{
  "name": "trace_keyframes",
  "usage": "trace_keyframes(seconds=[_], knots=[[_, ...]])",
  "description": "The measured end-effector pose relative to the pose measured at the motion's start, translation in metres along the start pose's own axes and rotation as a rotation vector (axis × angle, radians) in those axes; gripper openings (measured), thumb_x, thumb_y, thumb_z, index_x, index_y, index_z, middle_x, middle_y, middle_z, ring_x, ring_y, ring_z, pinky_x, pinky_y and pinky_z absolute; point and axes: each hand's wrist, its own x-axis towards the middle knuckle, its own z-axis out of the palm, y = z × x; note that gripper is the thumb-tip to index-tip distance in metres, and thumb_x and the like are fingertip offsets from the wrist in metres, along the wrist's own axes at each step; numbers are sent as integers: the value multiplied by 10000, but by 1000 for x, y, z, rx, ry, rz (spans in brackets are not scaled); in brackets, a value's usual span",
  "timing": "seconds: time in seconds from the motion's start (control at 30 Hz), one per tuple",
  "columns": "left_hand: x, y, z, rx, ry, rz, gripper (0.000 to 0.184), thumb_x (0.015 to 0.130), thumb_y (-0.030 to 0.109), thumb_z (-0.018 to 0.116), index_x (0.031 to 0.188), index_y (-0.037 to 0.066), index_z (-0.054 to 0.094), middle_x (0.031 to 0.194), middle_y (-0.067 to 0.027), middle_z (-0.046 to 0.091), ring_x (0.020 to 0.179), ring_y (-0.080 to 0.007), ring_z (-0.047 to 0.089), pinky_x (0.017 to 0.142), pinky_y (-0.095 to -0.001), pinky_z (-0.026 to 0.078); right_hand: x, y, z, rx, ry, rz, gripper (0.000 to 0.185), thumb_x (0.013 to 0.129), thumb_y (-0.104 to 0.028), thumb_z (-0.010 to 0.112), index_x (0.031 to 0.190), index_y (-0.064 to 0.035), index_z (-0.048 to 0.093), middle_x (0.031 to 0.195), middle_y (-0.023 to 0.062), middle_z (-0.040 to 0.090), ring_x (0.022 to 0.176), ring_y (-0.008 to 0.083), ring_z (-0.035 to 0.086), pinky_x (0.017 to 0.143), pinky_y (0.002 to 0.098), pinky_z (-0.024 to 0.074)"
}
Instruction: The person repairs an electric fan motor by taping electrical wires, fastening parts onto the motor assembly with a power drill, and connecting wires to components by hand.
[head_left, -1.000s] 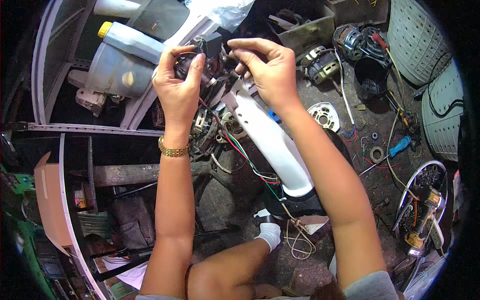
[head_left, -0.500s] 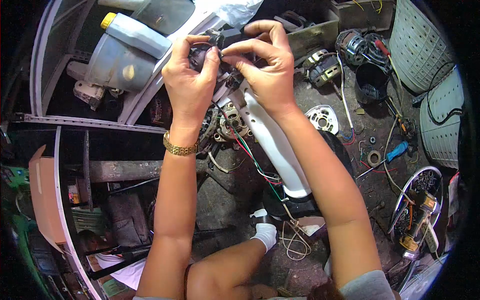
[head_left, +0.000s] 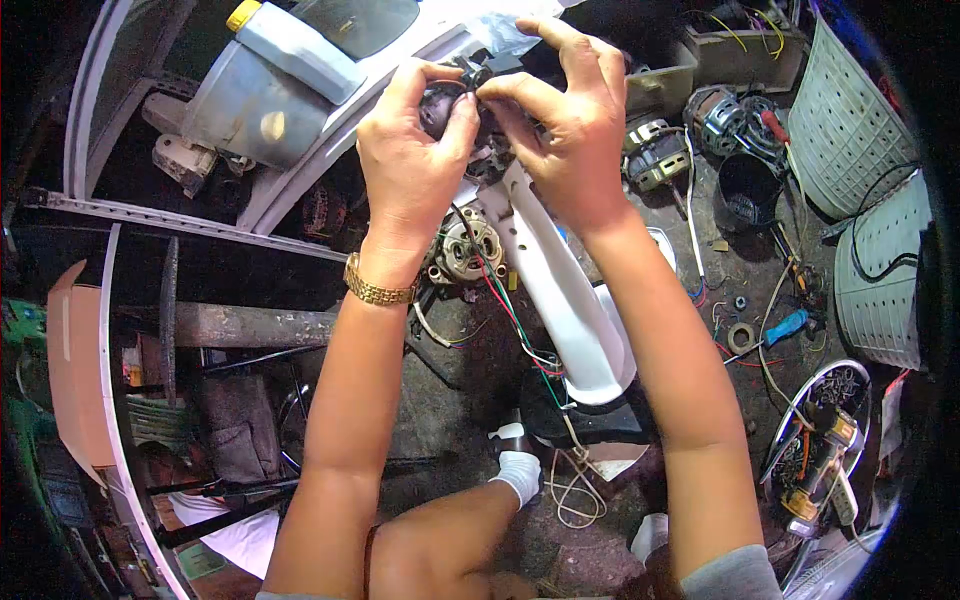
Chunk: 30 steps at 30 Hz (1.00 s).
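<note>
My left hand [head_left: 415,160] is closed, thumb and fingers around a dark rounded motor-like part [head_left: 437,112] at the top of a white plastic column [head_left: 560,300]. The fingertips of my right hand [head_left: 575,125] are pinched together beside it, at a small black piece [head_left: 480,68]; what lies between them is too small to make out. The column leans away from me, its wide end near my foot. Red, green and white wires [head_left: 510,318] run down along its left side. Under the left wrist lies a round metal motor part [head_left: 470,250].
Several bare motors [head_left: 660,160] and a black cup [head_left: 746,192] lie to the right. Nearer are a blue-handled screwdriver [head_left: 787,327], a bowl of screws [head_left: 838,380] and a yellow cordless drill [head_left: 825,465]. Perforated white tubs [head_left: 850,130] stand far right; a metal frame [head_left: 190,228] stands left.
The view has shifted, so the surroundings sit differently in it. Both hands remain together at the dark part; my right hand's outer fingers are raised and more spread.
</note>
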Motion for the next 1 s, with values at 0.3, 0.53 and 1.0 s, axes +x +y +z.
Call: trace_keyframes(seconds=[0.3,0.53,1.0], knots=[[0,2,0,8,-8,-19,164,787,98,689,932,38,639,774,-118,678,667,-194,666,629,-320,512,15,21,-2,154,-185,-269,176,690,-80,712,862,-108,683,1047,67,673,992,278,613,816,384,516],[1,3,2,32,4,19,166,788,112,697,931,48,642,767,-125,678,666,-219,677,619,-324,513,4,15,1,303,-160,-101,170,726,-40,720,881,-60,654,991,98,676,921,303,646,809,374,531],[0,0,5,0,16,1,172,779,106,698,927,43,638,828,-140,682,758,-285,688,677,-353,527,-2,2,8,673,-57,390,225,720,-6,727,930,-26,649,926,104,692,860,228,683,790,317,522]])
